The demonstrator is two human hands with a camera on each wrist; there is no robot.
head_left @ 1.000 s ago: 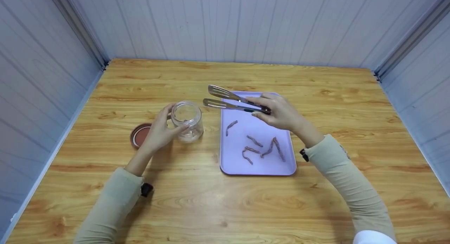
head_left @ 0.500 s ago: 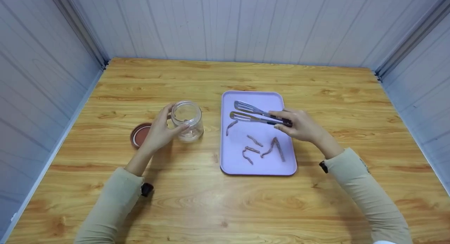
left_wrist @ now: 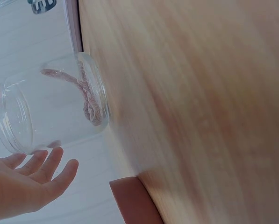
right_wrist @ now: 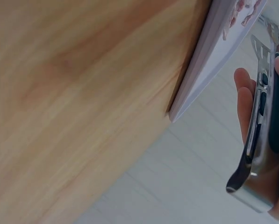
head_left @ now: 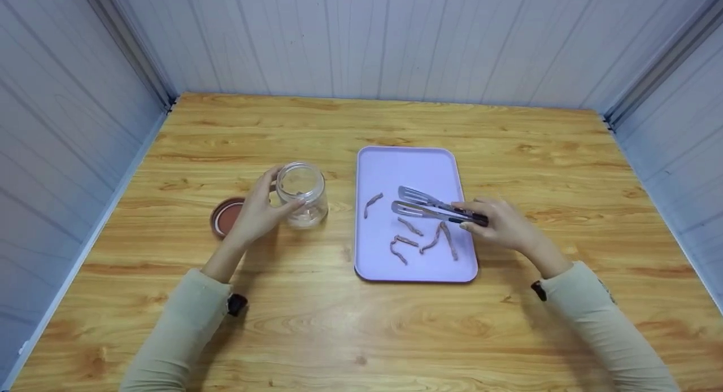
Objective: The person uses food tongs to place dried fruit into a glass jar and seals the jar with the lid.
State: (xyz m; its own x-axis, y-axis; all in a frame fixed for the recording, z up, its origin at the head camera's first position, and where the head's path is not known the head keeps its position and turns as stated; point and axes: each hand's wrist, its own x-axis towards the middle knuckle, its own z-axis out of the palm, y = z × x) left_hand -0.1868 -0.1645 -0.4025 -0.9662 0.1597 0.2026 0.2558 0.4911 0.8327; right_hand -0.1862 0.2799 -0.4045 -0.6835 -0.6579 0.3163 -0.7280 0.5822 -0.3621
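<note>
I see one left hand [head_left: 261,214] and one right hand [head_left: 500,225], one jar [head_left: 312,204], one lid [head_left: 228,216], one tongs [head_left: 443,205], one tray [head_left: 409,165], one table [head_left: 316,330]. The brown strips [head_left: 410,227] on the tray are at least four; inside the jar, their number is not clear.

**Wood-grain table [head_left: 316,335] walled in on three sides**

The table's top is yellow-brown, with darker streaks running mostly from side to side and a few small knots, among them a dark spot [head_left: 360,360] near the bottom of the head view. A soft patch of reflected light [head_left: 333,313] lies a little above that spot.

Behind the far edge rises a pale, bluish-grey back wall [head_left: 361,42] marked with upright lines. A left wall [head_left: 73,98] and a right wall [head_left: 672,109] in similar lined panelling flank the table. A grey strip [head_left: 121,36] covers the left corner, another strip [head_left: 658,64] the right. Small black fittings [head_left: 607,122] sit at the foot of both corners.
</note>
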